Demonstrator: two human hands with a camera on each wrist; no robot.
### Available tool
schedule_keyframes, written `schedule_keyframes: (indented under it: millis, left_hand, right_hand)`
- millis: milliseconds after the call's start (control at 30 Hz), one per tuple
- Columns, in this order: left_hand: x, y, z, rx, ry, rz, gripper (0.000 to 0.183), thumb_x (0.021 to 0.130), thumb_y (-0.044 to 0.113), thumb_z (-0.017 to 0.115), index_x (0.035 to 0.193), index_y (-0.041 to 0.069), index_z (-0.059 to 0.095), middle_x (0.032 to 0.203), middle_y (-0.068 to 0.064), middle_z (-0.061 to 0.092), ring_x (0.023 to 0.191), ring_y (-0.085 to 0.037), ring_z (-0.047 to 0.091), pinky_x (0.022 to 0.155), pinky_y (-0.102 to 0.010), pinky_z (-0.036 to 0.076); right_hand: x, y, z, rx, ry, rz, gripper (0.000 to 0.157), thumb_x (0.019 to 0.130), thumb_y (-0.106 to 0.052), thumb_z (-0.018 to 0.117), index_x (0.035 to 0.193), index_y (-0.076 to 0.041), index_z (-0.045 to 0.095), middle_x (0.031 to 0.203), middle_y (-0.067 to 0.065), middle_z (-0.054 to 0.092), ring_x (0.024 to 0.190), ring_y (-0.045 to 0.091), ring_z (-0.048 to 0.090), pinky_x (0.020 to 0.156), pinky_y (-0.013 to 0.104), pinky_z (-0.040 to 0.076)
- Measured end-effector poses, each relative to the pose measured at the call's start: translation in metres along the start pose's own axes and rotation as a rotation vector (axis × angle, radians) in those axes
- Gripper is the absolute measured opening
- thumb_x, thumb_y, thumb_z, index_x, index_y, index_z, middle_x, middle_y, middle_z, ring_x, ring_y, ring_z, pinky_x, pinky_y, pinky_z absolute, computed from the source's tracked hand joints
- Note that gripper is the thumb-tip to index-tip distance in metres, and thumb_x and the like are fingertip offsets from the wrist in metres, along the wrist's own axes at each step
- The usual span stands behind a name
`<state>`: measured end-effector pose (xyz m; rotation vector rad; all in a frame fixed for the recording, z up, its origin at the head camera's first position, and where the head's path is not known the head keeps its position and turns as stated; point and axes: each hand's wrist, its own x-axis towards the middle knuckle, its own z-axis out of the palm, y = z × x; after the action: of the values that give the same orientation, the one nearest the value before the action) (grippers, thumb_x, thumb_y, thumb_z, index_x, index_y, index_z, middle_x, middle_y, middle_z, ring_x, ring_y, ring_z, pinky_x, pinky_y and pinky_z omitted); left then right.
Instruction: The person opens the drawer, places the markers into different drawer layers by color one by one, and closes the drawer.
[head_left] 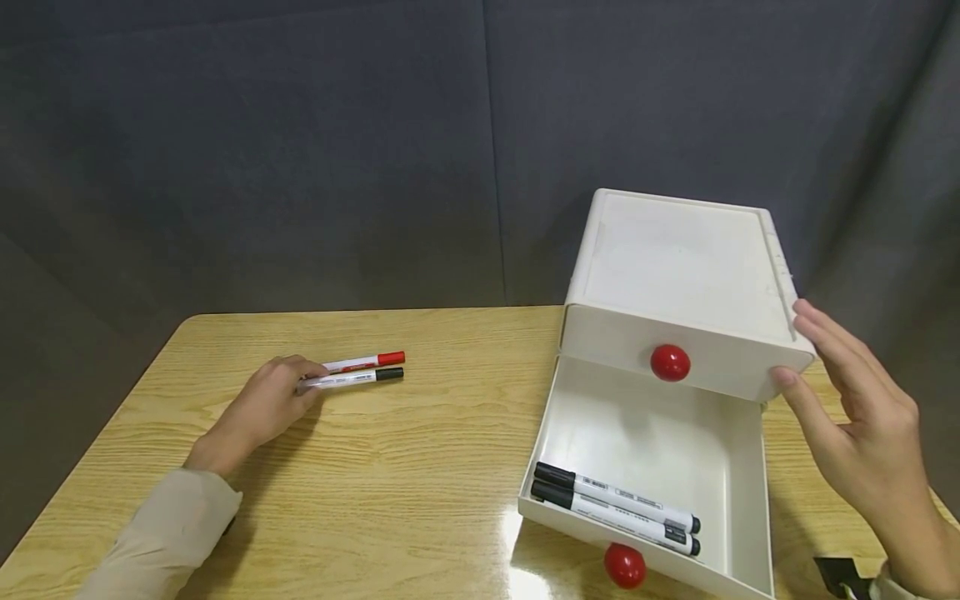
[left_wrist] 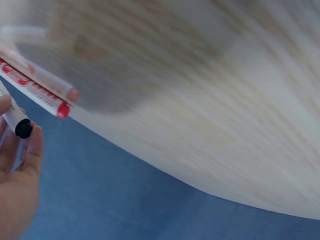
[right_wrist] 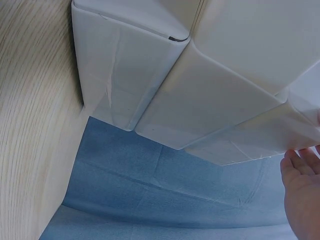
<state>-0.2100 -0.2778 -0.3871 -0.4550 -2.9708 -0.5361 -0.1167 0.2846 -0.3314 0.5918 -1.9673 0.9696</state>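
On the left of the table, my left hand (head_left: 270, 402) pinches a white marker with a black cap (head_left: 352, 379). In the left wrist view, the thumb and fingers are around the black end of this marker (left_wrist: 14, 112). Just behind it lies a white marker with a red cap (head_left: 360, 363). My right hand (head_left: 862, 417), fingers spread, touches the front right corner of a white two-drawer box (head_left: 682, 258). Its lower drawer (head_left: 637, 417) is pulled out. Inside, along the front wall, lie black-capped markers (head_left: 637, 497).
The upper drawer, with a red knob (head_left: 670, 362), is closed. Another red knob (head_left: 625, 566) sticks out from the lower drawer's front. A dark curtain (head_left: 300, 158) hangs behind the wooden table (head_left: 420, 467).
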Motion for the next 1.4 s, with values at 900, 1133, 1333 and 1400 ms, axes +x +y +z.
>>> schedule_keyframes:
  millis: [900, 1133, 1333, 1400]
  left_hand:
    - [-0.003, 0.044, -0.005, -0.048, 0.102, 0.130, 0.024, 0.090, 0.003, 0.069, 0.113, 0.003, 0.072, 0.110, -0.012, 0.072, 0.105, -0.031, 0.063, 0.088, -0.050, 0.053]
    - [-0.006, 0.064, -0.008, -0.038, 0.136, 0.206, 0.024, 0.089, 0.003, 0.070, 0.112, 0.004, 0.072, 0.109, -0.009, 0.072, 0.103, -0.028, 0.063, 0.085, -0.046, 0.055]
    - [-0.009, 0.076, -0.008, -0.022, 0.168, 0.278, 0.026, 0.087, 0.002, 0.072, 0.112, 0.006, 0.073, 0.106, -0.006, 0.072, 0.097, -0.023, 0.063, 0.080, -0.041, 0.057]
    - [-0.010, 0.079, -0.008, -0.017, 0.176, 0.289, 0.026, 0.086, 0.002, 0.073, 0.112, 0.006, 0.073, 0.105, -0.005, 0.072, 0.094, -0.021, 0.062, 0.078, -0.039, 0.056]
  right_hand:
    - [0.001, 0.000, 0.000, 0.021, 0.005, -0.007, 0.051, 0.096, -0.022, 0.066, 0.128, 0.017, 0.056, 0.140, 0.029, 0.054, 0.136, 0.019, 0.052, 0.112, 0.020, 0.040]
    - [0.002, 0.001, 0.000, 0.019, 0.007, -0.014, 0.051, 0.096, -0.022, 0.065, 0.128, 0.017, 0.056, 0.140, 0.028, 0.053, 0.137, 0.020, 0.052, 0.112, 0.021, 0.039]
    - [0.002, 0.000, 0.002, 0.039, 0.016, -0.017, 0.049, 0.095, -0.018, 0.066, 0.127, 0.018, 0.055, 0.140, 0.029, 0.054, 0.136, 0.020, 0.053, 0.112, 0.021, 0.040]
    - [0.002, -0.001, 0.003, 0.049, 0.021, -0.019, 0.048, 0.095, -0.016, 0.066, 0.126, 0.019, 0.055, 0.139, 0.029, 0.054, 0.135, 0.020, 0.053, 0.112, 0.021, 0.040]
